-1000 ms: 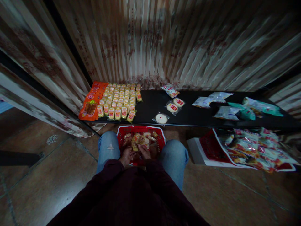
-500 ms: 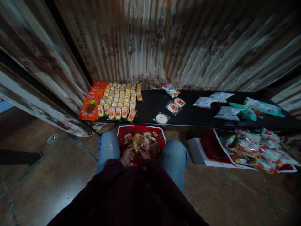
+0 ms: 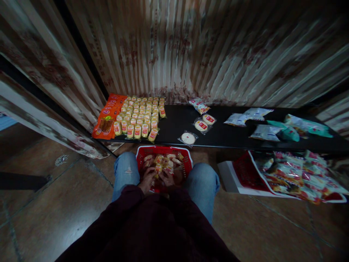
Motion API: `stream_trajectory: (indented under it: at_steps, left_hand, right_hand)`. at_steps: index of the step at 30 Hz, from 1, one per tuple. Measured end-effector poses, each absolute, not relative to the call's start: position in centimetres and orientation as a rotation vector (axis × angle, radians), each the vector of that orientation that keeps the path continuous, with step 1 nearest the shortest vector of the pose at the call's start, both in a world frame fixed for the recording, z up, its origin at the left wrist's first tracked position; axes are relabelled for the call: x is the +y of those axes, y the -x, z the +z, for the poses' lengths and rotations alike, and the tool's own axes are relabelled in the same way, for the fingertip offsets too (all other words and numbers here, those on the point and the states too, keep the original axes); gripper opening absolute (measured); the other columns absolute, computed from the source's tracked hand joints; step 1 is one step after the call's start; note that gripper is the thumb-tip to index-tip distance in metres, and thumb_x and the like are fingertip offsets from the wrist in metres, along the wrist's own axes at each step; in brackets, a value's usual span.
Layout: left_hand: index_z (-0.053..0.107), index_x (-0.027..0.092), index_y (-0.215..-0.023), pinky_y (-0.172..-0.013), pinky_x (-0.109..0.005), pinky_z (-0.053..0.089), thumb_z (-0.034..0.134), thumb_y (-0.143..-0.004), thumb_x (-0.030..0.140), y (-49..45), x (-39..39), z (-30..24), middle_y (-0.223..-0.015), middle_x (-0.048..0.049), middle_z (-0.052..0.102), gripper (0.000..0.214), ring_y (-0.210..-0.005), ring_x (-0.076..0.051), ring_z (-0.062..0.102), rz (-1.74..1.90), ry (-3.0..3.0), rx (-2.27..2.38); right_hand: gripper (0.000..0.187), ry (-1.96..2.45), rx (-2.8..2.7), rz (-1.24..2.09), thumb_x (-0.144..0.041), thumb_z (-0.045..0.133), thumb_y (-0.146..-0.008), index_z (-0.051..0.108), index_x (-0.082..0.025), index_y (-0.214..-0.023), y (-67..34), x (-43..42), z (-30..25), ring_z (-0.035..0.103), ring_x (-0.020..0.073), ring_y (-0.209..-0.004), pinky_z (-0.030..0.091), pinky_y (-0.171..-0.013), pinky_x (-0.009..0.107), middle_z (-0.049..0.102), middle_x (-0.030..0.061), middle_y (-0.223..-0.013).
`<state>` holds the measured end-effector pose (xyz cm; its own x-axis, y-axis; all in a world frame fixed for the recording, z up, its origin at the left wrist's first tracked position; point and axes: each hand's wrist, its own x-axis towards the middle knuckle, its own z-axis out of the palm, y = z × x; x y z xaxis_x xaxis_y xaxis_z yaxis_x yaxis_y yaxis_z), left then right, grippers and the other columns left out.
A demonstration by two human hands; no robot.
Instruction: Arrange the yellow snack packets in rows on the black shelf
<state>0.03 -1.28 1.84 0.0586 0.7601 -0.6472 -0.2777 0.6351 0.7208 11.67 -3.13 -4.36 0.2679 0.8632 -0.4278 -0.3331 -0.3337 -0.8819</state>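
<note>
Head view: one entry, a person crouched over a red basket (image 3: pixel 188 160) that sits on the floor between the two knees in blue jeans

Left hand (image 3: pixel 148 179): inside the near half of the basket, fingers curled down onto the heap of small wrapped snack packets (image 3: pixel 167 160); whether it has closed round a packet or only rests on the pile cannot be told, the hand being small and dim in the frame

Right hand (image 3: pixel 167 178): just beside the left, also in the basket's near half, fingers bent among the packets; grip likewise cannot be told. One yellowish packet (image 3: pixel 158 168) stands up between the two hands, touching or nearly touching both

Key relation: the packets lie directly ahead of and under both hands, the heap running from the fingertips toward the basket's far rim. The upright packet sits slightly nearer the left hand. Its long axis appears to point away from the person, toward the shelf

Beyond the basket: a low black shelf (image 3: pixel 226 134), its edge just past the far rim. On its left end, rows of like packets (image 3: pixel 139 115) set in a tidy block, long axes running front to back, beside orange packs (image 3: pixel 107 116). Ahead of the basket, round wrapped cakes (image 3: pixel 188 138). To the right, pale and green bags (image 3: pixel 283 131); on the floor, a carton of mixed packs (image 3: pixel 294 174)
</note>
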Motion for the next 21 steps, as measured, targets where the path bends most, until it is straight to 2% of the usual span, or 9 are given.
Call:
stream_trajectory:
  at_steps: [4, 12, 18, 21]
  left_hand:
    - [0.062, 0.022, -0.080, -0.063, -0.021, 0.043, 0.076, -0.061, 0.021, 0.1, -1.2, 1.8, -0.076, 0.0015, 0.068, 0.023, -0.071, -0.013, 0.062, 0.823, -0.471, 1.248]
    - [0.063, 0.019, -0.076, -0.068, -0.021, 0.044, 0.077, -0.058, 0.016, 0.0, -1.2, 1.0, -0.074, 0.0009, 0.067, 0.023, -0.071, -0.011, 0.061, 0.848, -0.409, 1.210]
    - [0.059, 0.018, -0.071, -0.064, -0.020, 0.042, 0.079, -0.053, 0.019, -0.7, -1.0, 1.7, -0.065, 0.0019, 0.065, 0.027, -0.065, -0.010, 0.060, 0.891, -0.379, 1.188]
    - [0.058, 0.018, -0.067, -0.058, -0.020, 0.039, 0.081, -0.048, 0.023, -1.0, -0.9, 2.2, -0.058, 0.0039, 0.061, 0.030, -0.057, -0.009, 0.056, 0.895, -0.407, 1.223]
  right_hand:
    - [0.049, 1.464, -0.503, 1.329, -0.055, 0.080, -0.041, 0.067, -0.026, -0.078, -11.8, -3.1, -4.6, 0.064, 0.0230, -0.081, 0.051, -0.085, 0.041, 0.071, 0.0013, -0.079]
    - [0.047, 1.493, -0.454, 1.282, -0.052, 0.078, -0.043, 0.065, -0.025, -0.080, -12.3, -2.9, -4.6, 0.065, 0.0260, -0.088, 0.050, -0.090, 0.044, 0.072, 0.0047, -0.086]
    - [0.047, 1.555, -0.600, 1.175, -0.054, 0.074, -0.053, 0.068, -0.024, -0.088, -11.8, -2.9, -4.0, 0.066, 0.0270, -0.094, 0.049, -0.095, 0.045, 0.075, 0.0053, -0.091]
    - [0.052, 1.604, -0.679, 1.106, -0.057, 0.073, -0.055, 0.070, -0.022, -0.094, -11.7, -2.9, -3.9, 0.066, 0.0292, -0.099, 0.049, -0.096, 0.047, 0.075, 0.0080, -0.098]
